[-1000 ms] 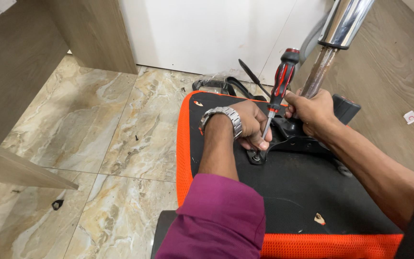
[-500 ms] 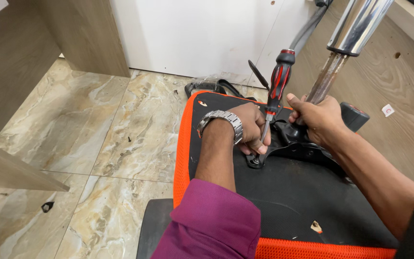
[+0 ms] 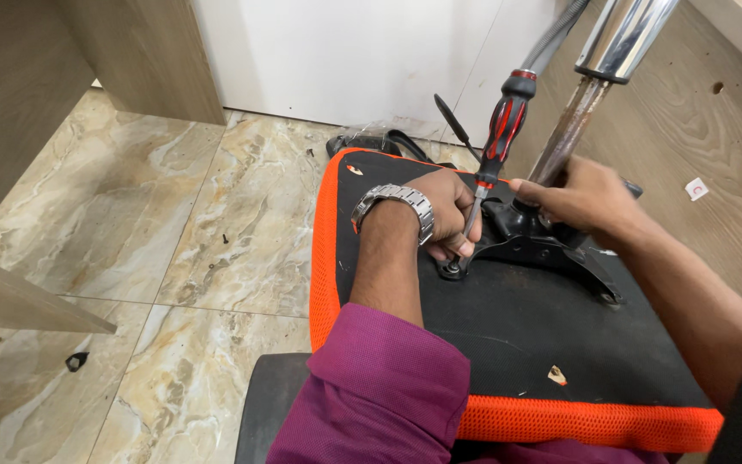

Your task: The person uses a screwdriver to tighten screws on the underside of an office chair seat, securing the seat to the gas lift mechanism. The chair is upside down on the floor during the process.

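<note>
An office chair seat (image 3: 517, 335) lies upside down, its underside black with an orange mesh rim. A black metal bracket (image 3: 560, 253) is fixed to it and carries a chrome column (image 3: 616, 39) with a rusty lower rod. My left hand (image 3: 440, 210), with a metal watch on the wrist, grips the lower shaft of a screwdriver with a red and black handle (image 3: 506, 125). The screwdriver tip sits on a screw (image 3: 453, 269) at the bracket's left end. My right hand (image 3: 581, 198) is closed around the black base of the column, its thumb close to the screwdriver shaft.
Wooden panels stand at the left (image 3: 27, 94) and the right (image 3: 714, 129), the right one with drilled holes. A white wall (image 3: 345, 60) is behind. Small dark bits (image 3: 77, 361) lie on the marble tile floor (image 3: 173, 223). A dark grey part (image 3: 272, 404) lies at my knees.
The view has shifted a little. Both hands stay at the bracket, and the screwdriver stays on the same screw, leaning slightly more to the right.
</note>
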